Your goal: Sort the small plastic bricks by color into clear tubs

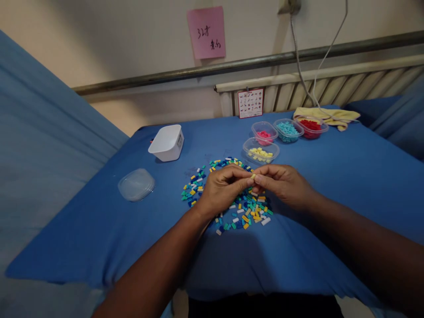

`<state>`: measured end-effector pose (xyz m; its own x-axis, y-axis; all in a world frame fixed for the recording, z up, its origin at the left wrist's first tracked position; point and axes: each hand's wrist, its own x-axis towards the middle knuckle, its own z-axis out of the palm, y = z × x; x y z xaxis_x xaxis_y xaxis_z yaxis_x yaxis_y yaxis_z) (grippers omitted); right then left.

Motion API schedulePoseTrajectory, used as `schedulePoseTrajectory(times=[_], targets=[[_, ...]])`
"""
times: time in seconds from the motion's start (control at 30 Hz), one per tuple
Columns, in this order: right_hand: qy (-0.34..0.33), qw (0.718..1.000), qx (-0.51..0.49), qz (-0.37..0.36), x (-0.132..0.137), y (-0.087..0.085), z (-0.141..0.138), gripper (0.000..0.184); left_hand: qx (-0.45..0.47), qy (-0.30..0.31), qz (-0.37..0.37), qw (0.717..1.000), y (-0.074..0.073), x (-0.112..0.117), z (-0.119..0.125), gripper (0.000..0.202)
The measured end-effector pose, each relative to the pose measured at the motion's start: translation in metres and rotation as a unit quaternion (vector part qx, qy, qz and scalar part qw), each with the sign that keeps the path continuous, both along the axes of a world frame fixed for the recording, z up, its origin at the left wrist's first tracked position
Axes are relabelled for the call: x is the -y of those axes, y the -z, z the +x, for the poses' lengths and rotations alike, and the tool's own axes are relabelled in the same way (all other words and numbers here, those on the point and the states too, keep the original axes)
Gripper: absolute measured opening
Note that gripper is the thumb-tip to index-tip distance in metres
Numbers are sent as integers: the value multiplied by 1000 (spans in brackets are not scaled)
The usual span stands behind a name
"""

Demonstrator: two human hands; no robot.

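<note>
A small yellow building brick (253,176) is pinched between my two hands, thumb and fingers closed on it from both sides. My left hand (223,184) is above the spread pile of loose building bricks (245,216), coloured blue, teal, white and yellow, and hides part of it. Meeting it from the right is my right hand (285,183), over the pile's right edge. Just beyond the hands stands a clear plastic tub of pale yellow bricks (261,152).
Farther back are clear tubs of pink bricks (265,134), light blue bricks (287,130) and red bricks (311,127), with a yellow cloth (327,117) behind. On the left are a white bin (168,143) and stacked clear lids (136,184). A calendar-like card (251,104) stands against the radiator.
</note>
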<state>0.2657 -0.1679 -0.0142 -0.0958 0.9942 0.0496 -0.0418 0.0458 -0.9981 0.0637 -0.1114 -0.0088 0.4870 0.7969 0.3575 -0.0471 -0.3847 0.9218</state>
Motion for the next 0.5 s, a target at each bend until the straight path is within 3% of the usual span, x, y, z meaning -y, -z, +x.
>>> schedulePoseTrajectory(times=[0.1, 0.2, 0.3, 0.4, 0.5], targets=[[35, 999, 20, 35, -4, -4, 5, 37, -6, -34, -24, 999, 0, -3, 2, 22], [146, 985, 64, 69, -20, -8, 21, 34, 10, -121, -40, 992, -1, -17, -6, 35], [233, 967, 80, 70, -40, -6, 40, 36, 31, -217, -19, 975, -2, -37, -23, 35], [255, 958, 110, 68, -47, 1, 52, 32, -7, -271, 12, 962, 1, -56, -42, 32], [235, 951, 178, 89, -38, 13, 50, 25, -110, -280, 84, 950, 8, -65, -55, 26]])
